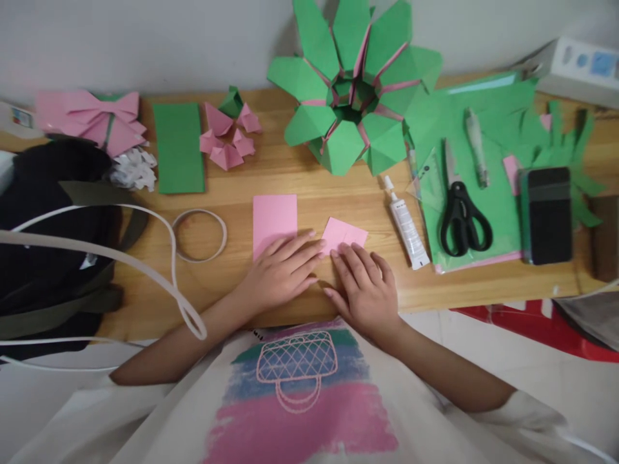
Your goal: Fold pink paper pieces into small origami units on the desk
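A small folded piece of pink paper (344,233) lies on the wooden table in front of me, a crease showing across it. My right hand (365,287) rests on its lower edge with the fingers stretched out. My left hand (283,270) lies flat, its fingertips reaching the left corner of that piece. Under the left fingers is part of a pink paper rectangle (275,219), lying flat; its lower end is hidden. Neither hand is closed around anything.
A glue tube (407,229) lies to the right, near black scissors (461,212) on green sheets. At the back stands a large green-and-pink paper construction (338,138). Left are a tape roll (222,240), green paper (178,148), small pink folded pieces (226,156), a black bag (58,187) and white cables.
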`<state>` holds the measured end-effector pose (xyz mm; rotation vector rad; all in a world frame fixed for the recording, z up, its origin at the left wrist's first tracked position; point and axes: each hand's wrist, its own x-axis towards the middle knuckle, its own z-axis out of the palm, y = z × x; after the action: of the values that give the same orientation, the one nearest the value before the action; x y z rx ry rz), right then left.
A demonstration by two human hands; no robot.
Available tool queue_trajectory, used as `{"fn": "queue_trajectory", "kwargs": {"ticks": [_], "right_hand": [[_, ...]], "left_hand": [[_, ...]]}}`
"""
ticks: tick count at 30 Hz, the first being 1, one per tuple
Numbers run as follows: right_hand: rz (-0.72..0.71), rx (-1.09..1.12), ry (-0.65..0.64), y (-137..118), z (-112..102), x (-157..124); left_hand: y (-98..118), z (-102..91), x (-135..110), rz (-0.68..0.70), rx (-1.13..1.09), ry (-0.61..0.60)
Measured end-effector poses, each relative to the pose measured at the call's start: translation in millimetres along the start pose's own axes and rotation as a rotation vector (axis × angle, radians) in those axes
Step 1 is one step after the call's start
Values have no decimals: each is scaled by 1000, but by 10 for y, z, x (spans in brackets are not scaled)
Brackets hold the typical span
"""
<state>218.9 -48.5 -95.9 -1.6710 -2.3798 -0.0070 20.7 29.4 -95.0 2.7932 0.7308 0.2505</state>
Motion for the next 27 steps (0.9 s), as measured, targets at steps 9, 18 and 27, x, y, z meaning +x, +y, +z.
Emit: {"fn": "queue_trajectory", "kwargs": {"ticks": [9,18,27], "right_hand": [[27,-119,37,202,-78,-141],[52,-98,39,175,-66,-143],[45,-73,43,168,-42,-153]], "left_hand": [[-39,-8,-1,0,-40,18],[-31,-32,3,19,54,139],[3,1,-40,25,83,123]]}}
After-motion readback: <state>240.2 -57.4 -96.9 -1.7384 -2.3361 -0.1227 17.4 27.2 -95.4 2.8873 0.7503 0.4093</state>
